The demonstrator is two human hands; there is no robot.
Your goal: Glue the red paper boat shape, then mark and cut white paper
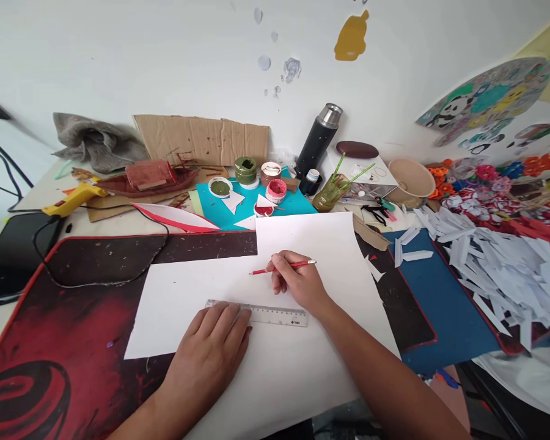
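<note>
A large white sheet of paper (pixel 302 244) lies on a red and black desk mat (pixel 73 293). A clear plastic ruler (pixel 275 315) rests across the sheet. My left hand (pixel 211 354) lies flat with its fingers pressing the ruler's left end. My right hand (pixel 297 281) is closed on a red pencil (pixel 302 264), held just above the ruler, with the pencil's point facing left over the paper.
Paint pots (pixel 275 190) sit on a teal sheet (pixel 297 205) behind the paper, beside a black flask (pixel 318 142) and a jar of brushes (pixel 332 190). A yellow glue gun (pixel 73 198) and model boat (pixel 151 177) lie at back left. Cut paper strips (pixel 495 263) pile up at right.
</note>
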